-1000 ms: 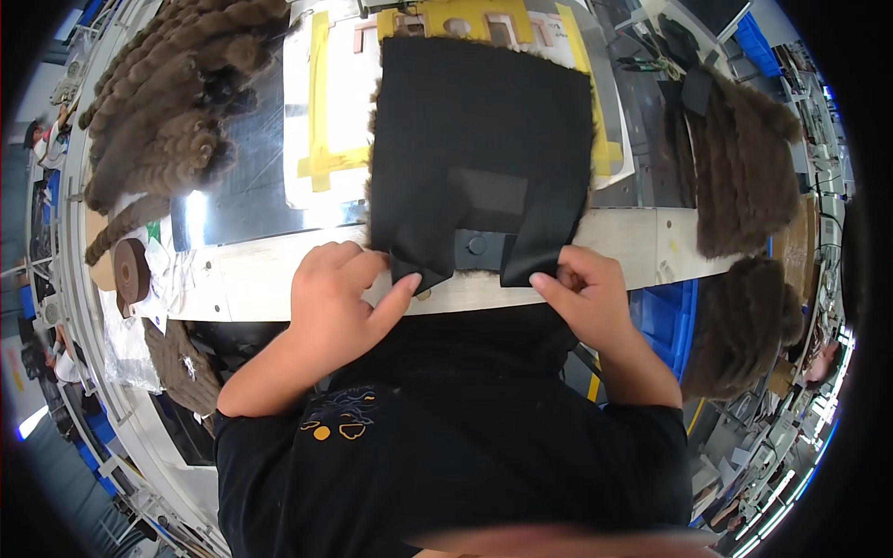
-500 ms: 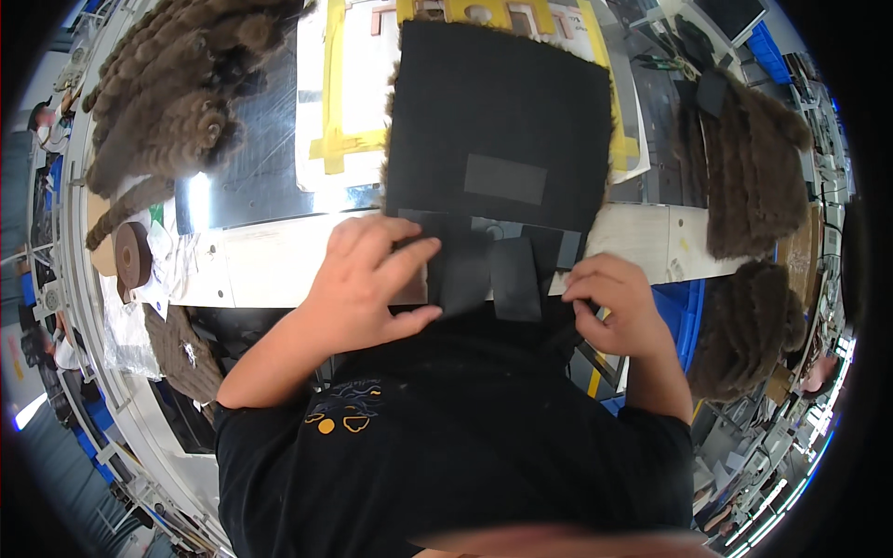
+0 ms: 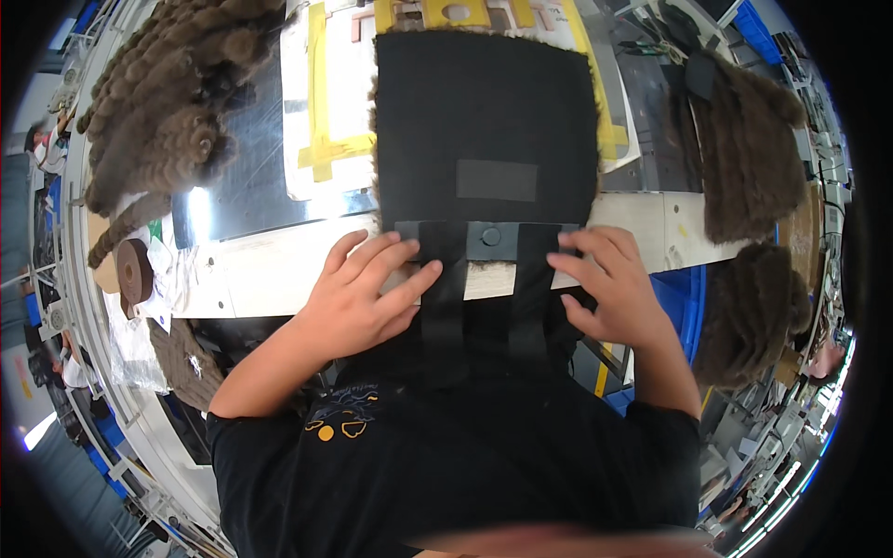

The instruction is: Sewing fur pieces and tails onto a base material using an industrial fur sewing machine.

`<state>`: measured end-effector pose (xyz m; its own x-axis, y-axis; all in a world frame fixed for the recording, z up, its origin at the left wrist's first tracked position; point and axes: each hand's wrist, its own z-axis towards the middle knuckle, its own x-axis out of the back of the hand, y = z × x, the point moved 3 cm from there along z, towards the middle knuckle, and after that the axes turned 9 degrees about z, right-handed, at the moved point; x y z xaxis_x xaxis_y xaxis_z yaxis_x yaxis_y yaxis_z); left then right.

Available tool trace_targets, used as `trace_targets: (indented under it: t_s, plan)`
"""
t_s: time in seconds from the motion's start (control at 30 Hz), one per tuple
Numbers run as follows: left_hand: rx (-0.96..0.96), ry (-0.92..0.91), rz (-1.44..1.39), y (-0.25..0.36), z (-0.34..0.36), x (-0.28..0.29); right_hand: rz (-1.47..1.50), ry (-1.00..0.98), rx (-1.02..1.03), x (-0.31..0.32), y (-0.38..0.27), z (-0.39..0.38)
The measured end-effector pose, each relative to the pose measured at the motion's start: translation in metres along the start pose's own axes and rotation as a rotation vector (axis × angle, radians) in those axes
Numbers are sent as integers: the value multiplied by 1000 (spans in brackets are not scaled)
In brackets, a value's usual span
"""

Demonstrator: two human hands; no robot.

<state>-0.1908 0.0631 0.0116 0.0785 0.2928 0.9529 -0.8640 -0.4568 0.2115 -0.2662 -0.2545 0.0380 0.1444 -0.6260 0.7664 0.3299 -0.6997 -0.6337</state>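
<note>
A black fabric panel (image 3: 484,112) with brown fur along its edges lies flat before me, a dark rectangular patch near its lower part. Along its near edge runs a grey strip with a round button (image 3: 490,236) in the middle. Two black straps (image 3: 442,298) hang from this edge over the table's front toward my lap. My left hand (image 3: 367,284), fingers spread, rests its fingertips at the strip's left end beside the left strap. At the other end, my right hand (image 3: 609,284) has its fingers apart and fingertips by the right strap.
Under the panel is a white board with yellow tape (image 3: 316,112). Brown fur pieces lie in a heap (image 3: 177,112) at left and a stack (image 3: 753,167) at right. A brown tape roll (image 3: 134,270) stands at left; a blue bin (image 3: 684,312) sits below the table at right.
The two straps, bunched and overlapping before, now hang straight and apart, showing the round button between them. My right hand has moved up to the strip's end. The view has shifted slightly.
</note>
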Motion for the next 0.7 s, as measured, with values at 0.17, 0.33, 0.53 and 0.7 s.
trace_targets:
  t_s: [0.17, 0.33, 0.53, 0.7]
  plan:
    - [42, -1, -76, 2, 3, -11, -184, -39, 32, -26, 8, -2]
    - [-35, -99, -21, 11, 1, -14, -209, 124, 137, -50, 8, -9]
    - [-50, 134, 81, 14, -1, -13, -209, 226, 291, -42, 6, -8]
    - [-39, 367, 68, 5, 23, 29, -72, 394, 408, 7, -7, 15]
